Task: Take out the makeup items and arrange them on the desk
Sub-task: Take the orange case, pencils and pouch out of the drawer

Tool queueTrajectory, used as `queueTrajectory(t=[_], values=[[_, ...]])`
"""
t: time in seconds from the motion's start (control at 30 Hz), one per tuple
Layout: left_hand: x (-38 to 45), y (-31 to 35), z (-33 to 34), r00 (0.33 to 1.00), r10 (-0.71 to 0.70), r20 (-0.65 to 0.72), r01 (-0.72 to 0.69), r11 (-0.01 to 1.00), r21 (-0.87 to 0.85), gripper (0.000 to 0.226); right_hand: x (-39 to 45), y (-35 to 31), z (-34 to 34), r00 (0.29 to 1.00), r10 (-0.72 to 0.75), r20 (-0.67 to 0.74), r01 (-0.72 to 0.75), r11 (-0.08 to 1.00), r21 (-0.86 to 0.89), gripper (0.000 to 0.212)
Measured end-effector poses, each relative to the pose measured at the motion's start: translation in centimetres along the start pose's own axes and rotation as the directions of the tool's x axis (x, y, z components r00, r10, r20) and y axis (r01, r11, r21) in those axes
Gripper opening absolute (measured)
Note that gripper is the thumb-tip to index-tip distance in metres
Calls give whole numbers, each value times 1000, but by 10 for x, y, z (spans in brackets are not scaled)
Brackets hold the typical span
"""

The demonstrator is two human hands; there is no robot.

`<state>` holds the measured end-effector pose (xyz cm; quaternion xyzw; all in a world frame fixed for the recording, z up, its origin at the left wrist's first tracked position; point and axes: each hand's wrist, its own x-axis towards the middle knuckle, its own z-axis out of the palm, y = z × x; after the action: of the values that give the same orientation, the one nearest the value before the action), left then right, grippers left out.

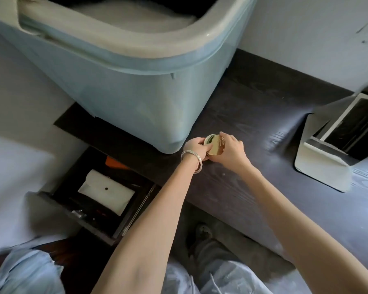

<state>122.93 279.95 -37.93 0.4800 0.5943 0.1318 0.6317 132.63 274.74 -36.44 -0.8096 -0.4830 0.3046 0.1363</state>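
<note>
Both hands are on the same thing right now: my left hand [194,148] pinches the near edge of a small round gold compact [214,146], and my right hand [232,149] curls over its far side, fingers wrapped on the rim. Looks like I'm steadying it with two hands so it lands flat on the dark worktop [253,124], just at 3 o'clock of the blue tub [125,85] corner. The open drawer [98,200] sits at 8 o'clock with a white pouch [106,190] inside, probably more stuff to pull out. A mirror stand [327,158] sits at 3 o'clock.
</note>
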Motion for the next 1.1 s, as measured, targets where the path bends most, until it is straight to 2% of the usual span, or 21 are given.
queueTrajectory(t=[0.27, 0.43, 0.6, 0.83, 0.97, 1.03, 1.1], values=[[25, -5, 22, 995, -71, -63, 77, 993, 86, 33, 29, 24, 11, 999, -6, 44, 8, 998, -55, 83], [33, -15, 29, 987, -141, -77, 133, 986, -102, 39, 28, 34, 14, 996, 58, 70, -65, 992, 105, 90], [45, -10, 36, 984, -120, -132, 109, 990, -88, 39, 36, 35, 12, 994, 98, 39, -104, 971, 214, 93], [73, 10, 39, 986, -89, -142, 79, 994, -72, 36, 69, 25, -4, 993, 93, 70, -104, 978, 183, 98], [73, 15, 34, 991, -88, -98, 79, 992, -95, 37, 71, 25, -3, 992, 94, 79, -107, 980, 168, 98], [63, 17, 30, 991, -103, -82, 91, 987, -135, 41, 65, 24, -4, 990, 113, 85, -126, 980, 157, 97], [48, 17, 22, 989, -103, -108, 86, 984, -157, 51, 51, 18, -7, 994, 106, 22, -108, 985, 133, 94]])
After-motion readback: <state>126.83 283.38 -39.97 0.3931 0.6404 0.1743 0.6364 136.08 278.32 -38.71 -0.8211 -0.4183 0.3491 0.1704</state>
